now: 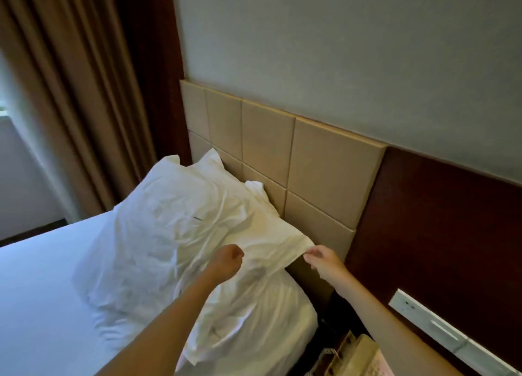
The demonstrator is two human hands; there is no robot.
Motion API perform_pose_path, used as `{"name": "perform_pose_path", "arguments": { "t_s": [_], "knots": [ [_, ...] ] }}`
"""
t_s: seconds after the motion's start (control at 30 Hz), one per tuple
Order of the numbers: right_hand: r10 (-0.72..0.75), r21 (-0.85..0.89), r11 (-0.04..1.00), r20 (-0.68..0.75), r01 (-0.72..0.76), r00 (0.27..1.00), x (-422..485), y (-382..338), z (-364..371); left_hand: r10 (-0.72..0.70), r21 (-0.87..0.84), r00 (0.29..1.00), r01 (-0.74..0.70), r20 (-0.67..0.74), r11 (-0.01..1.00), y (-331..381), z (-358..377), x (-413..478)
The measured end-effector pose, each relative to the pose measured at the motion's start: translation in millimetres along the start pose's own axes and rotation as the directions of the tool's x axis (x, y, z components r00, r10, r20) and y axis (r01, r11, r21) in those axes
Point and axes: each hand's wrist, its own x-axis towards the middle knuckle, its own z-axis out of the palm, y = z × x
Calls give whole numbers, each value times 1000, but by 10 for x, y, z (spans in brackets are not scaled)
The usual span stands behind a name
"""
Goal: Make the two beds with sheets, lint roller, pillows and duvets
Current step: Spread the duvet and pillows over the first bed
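A white pillow (pixel 158 229) in a wrinkled case lies at the head of the bed, on the white sheet (pixel 36 285). A second white pillow (pixel 260 229) lies behind it against the beige padded headboard (pixel 324 166). My left hand (pixel 226 260) is curled into a fist over the pillowcase fabric between the two pillows; whether it grips cloth is hidden. My right hand (pixel 322 260) pinches the loose open end of the rear pillowcase (pixel 291 245) near the bed's right edge.
Brown curtains (pixel 70 93) hang at the left beside a window. Dark wood panelling (pixel 437 220) runs right of the headboard, with a white switch panel (pixel 440 327). A beige telephone (pixel 356 356) sits on the nightstand below it.
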Motion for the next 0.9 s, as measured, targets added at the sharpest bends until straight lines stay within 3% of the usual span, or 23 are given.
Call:
{"name": "perform_pose_path", "arguments": {
  "t_s": [0.27,0.5,0.9],
  "knots": [
    [-108,-28,993,110,112,988,754,-1243,1164,10,52,996,-5,-90,999,-1027,-1290,702],
    [-25,-30,999,111,29,993,1245,-1857,1943,28,65,990,-20,-135,998,-1651,-2046,1337],
    [27,-75,997,190,-13,981,1898,-1915,2690,-91,100,992,100,-87,990,-2439,-2136,2246]
  ]
}}
